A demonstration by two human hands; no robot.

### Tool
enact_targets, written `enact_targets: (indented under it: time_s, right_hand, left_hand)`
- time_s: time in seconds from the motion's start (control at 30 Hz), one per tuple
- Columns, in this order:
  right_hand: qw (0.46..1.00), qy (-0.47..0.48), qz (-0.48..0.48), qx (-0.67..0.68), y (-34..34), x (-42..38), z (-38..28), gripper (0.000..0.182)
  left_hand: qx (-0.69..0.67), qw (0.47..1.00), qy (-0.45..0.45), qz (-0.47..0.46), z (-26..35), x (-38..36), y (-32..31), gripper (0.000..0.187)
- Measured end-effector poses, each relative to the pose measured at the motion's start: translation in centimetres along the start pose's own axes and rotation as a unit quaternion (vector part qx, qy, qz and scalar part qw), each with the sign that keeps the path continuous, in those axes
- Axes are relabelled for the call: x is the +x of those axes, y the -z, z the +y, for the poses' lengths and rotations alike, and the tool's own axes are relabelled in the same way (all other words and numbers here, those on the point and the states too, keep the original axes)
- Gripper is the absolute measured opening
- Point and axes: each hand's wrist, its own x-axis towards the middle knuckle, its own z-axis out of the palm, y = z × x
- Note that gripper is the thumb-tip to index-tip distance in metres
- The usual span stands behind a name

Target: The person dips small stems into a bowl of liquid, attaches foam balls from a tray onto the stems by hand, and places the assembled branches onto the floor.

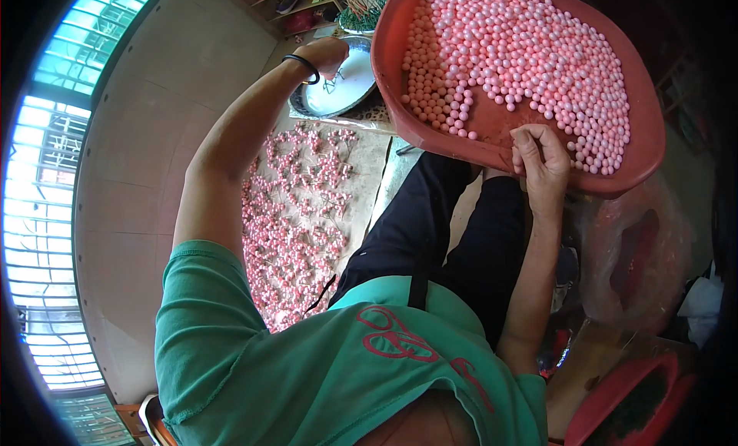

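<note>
My left hand (327, 56), with a black band at the wrist, is closed over a bowl (302, 104) holding white liquid. Thin green wire stems (333, 83) extend down from its fingers to the liquid; their tips are hard to make out. At the near side of a large red plastic tub (461, 146), my right hand (542, 158) has thumb and forefinger pinched together. Whatever lies in that pinch is too small to name. Many pink pearly beads (530, 46) fill much of the tub, with its red bottom showing near my right hand.
Clusters of pink beads on stems (296, 231) cover a pale board at the left. Green stems (361, 16) stand behind the bowl. A clear plastic bag (634, 254) and another red container (623, 400) are at the right. A barred window (50, 238) is far left.
</note>
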Motion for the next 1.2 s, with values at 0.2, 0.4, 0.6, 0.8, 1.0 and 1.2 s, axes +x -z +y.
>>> enact_targets:
  time_s: [0.2,0.4,0.6,0.8,1.0,1.2]
  right_hand:
    - [1.000,0.000,-0.001,0.007,-0.1,0.0,-0.2,0.010]
    - [1.000,0.001,-0.003,0.004,-0.1,0.0,-0.1,0.010]
    - [1.000,-0.004,-0.002,0.016,-0.1,0.0,0.0,0.010]
    - [1.000,-0.001,-0.002,0.011,-0.1,0.0,-0.2,0.011]
    - [1.000,0.003,0.001,0.018,-0.1,0.0,-0.1,0.010]
    - [1.000,-0.010,0.006,0.021,-0.1,-0.1,0.0,0.011]
  left_hand:
    - [0.033,0.998,-0.041,0.022,0.4,0.1,0.3,0.028]
    - [0.097,0.990,-0.083,0.051,0.4,0.5,0.0,0.021]
    - [0.083,0.992,-0.083,0.046,0.5,0.2,0.2,0.019]
    - [0.043,0.988,-0.100,0.114,-1.3,0.8,-1.6,0.018]
    - [0.014,0.986,-0.001,0.166,0.1,-3.1,-0.2,0.018]
    - [-0.028,0.963,-0.010,0.267,-0.1,-3.9,-3.5,0.007]
